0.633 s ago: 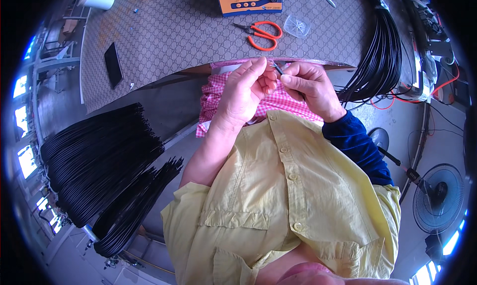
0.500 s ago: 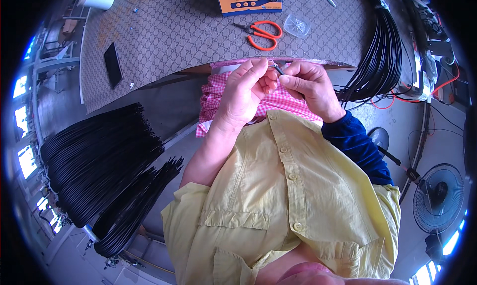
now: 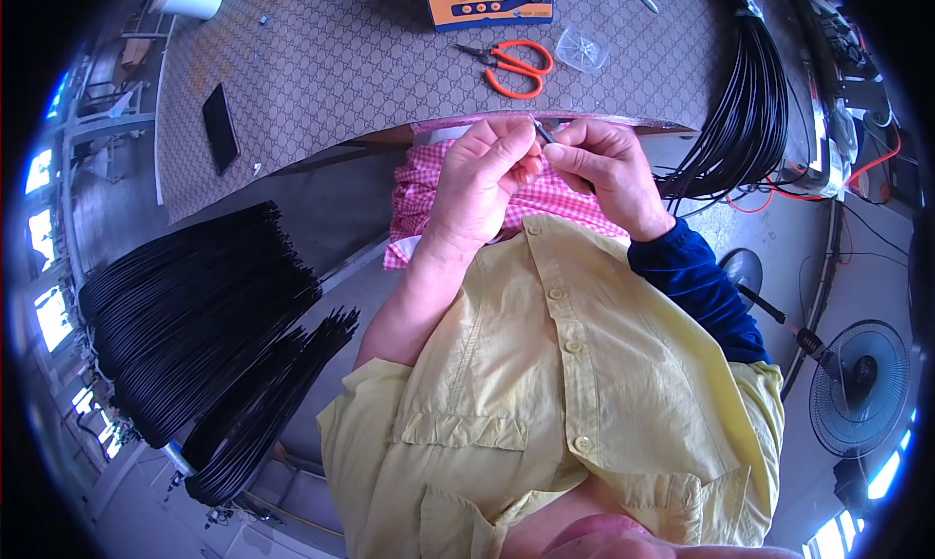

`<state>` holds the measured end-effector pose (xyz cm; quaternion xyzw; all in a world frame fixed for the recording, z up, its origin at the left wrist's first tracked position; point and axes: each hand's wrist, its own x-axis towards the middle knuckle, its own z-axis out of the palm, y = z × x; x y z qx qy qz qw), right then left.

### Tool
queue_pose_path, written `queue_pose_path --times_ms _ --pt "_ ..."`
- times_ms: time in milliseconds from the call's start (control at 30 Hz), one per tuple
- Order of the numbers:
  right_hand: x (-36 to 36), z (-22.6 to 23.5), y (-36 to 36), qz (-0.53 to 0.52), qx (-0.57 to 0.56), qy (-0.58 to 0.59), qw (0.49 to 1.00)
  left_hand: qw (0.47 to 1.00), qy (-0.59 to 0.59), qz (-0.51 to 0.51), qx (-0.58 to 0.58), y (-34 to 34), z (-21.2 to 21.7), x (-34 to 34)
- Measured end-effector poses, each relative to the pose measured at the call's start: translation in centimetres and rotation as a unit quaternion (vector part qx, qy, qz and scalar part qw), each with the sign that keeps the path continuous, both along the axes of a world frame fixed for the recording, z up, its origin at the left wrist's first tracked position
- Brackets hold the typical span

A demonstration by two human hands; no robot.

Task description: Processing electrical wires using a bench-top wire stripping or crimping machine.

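Note:
In front of my chest, just off the table's near edge, my two hands meet at a short black cable end (image 3: 543, 132). My right hand (image 3: 609, 171) pinches the cable between thumb and forefinger, its other fingers curled under. The thumb and forefinger of my left hand (image 3: 482, 174) close on the cable's tip, which they mostly hide. Beyond my hands, orange-handled scissors (image 3: 521, 69) lie on the patterned table (image 3: 321, 82). A small clear plastic dish (image 3: 581, 50) sits beside them.
An orange-and-blue box with a red display (image 3: 489, 1) stands at the back. A phone (image 3: 221, 129) lies at the table's left. Black cable bundles hang at left (image 3: 195, 316) and right (image 3: 745, 92). A fan (image 3: 857, 389) stands at lower right, a white roll (image 3: 185, 2) at far left.
My left thumb and forefinger have shifted slightly right and closed in on the cable's tip. My right hand has hardly moved.

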<state>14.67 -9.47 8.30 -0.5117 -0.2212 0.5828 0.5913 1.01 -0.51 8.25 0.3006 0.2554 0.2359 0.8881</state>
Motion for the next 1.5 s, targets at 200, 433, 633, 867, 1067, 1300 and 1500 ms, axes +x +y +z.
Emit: queue_pose_path --times_ms 200,433,633,867,1067,1300,1500 --pt "0.7 0.0 -0.2 0.015 -0.006 -0.016 1.0 0.999 -0.019 -0.01 -0.036 0.4 0.4 -0.1" --pt "0.9 -0.5 -0.5 0.066 -0.004 0.018 0.998 0.998 0.013 0.004 0.064 -0.1 0.5 0.2" --pt "0.8 -0.2 -0.4 0.078 -0.001 -0.01 0.997 0.989 0.057 0.024 0.136 -0.1 0.9 0.3" --pt "1.2 1.1 -0.4 0.095 -0.025 -0.051 0.994 0.98 0.1 -0.021 0.172 1.3 1.5 0.1" --pt "1.7 1.6 -0.5 0.092 -0.031 -0.137 0.986 0.917 0.205 -0.13 0.317 3.1 2.5 0.5" --pt "-0.4 -0.2 -0.3 -0.069 0.045 0.018 0.996 0.996 0.03 0.084 0.018 -0.3 -0.3 1.9" --pt "-0.9 -0.5 0.1 -0.086 0.055 0.041 0.994 0.988 -0.021 0.144 -0.049 -1.9 -0.5 2.8"
